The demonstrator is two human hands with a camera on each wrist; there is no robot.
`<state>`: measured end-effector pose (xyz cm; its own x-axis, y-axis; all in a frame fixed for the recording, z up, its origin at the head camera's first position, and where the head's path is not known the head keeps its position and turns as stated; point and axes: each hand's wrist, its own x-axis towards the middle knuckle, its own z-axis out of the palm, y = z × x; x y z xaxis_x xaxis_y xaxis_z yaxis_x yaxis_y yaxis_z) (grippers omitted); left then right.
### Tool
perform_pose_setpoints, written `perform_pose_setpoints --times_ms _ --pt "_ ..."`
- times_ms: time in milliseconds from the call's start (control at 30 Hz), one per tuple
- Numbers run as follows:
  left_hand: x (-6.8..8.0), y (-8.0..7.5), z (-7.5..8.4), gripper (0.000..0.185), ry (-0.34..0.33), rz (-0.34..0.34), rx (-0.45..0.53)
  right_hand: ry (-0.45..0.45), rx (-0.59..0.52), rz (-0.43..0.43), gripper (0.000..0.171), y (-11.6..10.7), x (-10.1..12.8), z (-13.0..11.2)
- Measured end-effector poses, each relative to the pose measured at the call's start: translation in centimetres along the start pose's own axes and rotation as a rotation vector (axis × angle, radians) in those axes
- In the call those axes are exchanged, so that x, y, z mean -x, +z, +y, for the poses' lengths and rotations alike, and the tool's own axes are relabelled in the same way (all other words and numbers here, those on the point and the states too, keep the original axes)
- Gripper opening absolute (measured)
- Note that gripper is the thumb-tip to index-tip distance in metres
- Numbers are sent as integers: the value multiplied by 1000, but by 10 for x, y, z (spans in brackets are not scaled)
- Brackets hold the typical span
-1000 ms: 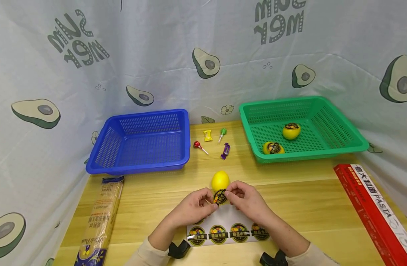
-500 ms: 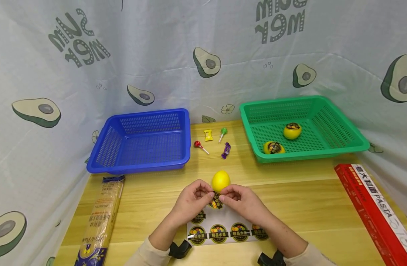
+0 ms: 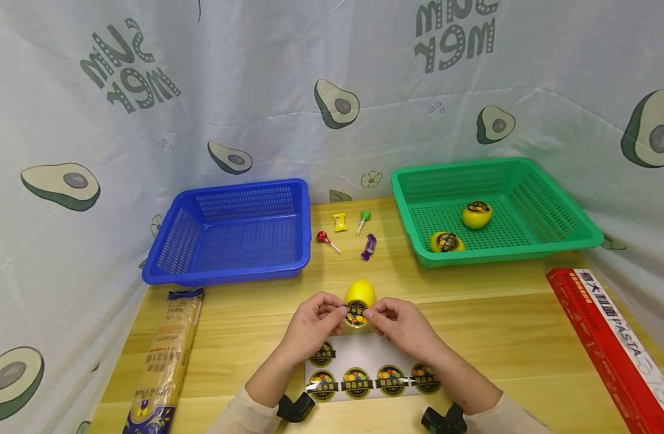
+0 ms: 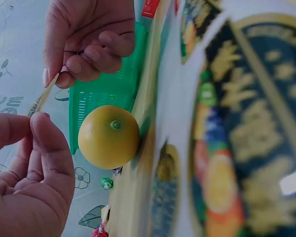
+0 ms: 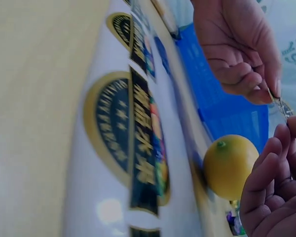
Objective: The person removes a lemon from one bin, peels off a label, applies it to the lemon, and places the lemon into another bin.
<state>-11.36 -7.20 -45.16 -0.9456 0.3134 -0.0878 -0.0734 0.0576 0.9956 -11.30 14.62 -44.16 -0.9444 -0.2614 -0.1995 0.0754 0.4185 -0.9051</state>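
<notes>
Both hands pinch one round black-and-gold label sticker by its opposite edges. My left hand has the left edge between thumb and forefinger; my right hand has the right edge. Behind the sticker, a yellow lemon rests on the table, its lower part covered by the sticker in the head view. In the left wrist view the sticker is seen edge-on, raised above the lemon and apart from it. Below the hands lies a white sheet with several more of these stickers.
A green basket at back right holds two labelled lemons. At back left stands a blue basket. Lollipops and wrapped candies lie between them. A pasta bag is on the left, a red pasta box on the right.
Both hands have shifted the sticker up in front of the lemon, and its tilted print now sits nearly level. The fingers have spread slightly apart along its edges. The lemon stays put.
</notes>
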Motion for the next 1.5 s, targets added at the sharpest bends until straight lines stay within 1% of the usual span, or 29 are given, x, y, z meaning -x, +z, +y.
perform_pose_setpoints --times_ms 100,200,333,400,533,633,833,933,1033,1267,1500 --pt "-7 2 3 19 -20 27 10 2 -23 29 29 -5 -5 -1" --pt "-16 5 7 19 -29 54 22 23 -55 52 28 -11 -12 -2" --pt "-32 7 10 20 -18 108 -13 44 -19 96 27 -17 -22 -3" --pt "-39 7 9 20 -11 131 -27 33 17 113 27 -19 -28 -3" --pt "-46 7 5 19 -38 146 -6 28 65 112 25 -19 -35 0" --pt "-48 5 1 20 -61 141 6 48 59 96 24 -17 -36 4" --pt "-50 4 -3 22 -55 123 -13 60 25 96 24 -16 -39 8" --pt "-51 4 -4 21 -55 125 -33 67 -8 81 25 -17 -40 9" --pt "-49 4 -4 21 -56 127 -43 83 -14 71 27 -17 -41 9" --pt "-47 2 -4 20 -62 126 -55 101 33 85 31 -18 -44 5" --pt "-46 3 -7 19 -67 133 -38 109 63 77 30 -19 -48 3"
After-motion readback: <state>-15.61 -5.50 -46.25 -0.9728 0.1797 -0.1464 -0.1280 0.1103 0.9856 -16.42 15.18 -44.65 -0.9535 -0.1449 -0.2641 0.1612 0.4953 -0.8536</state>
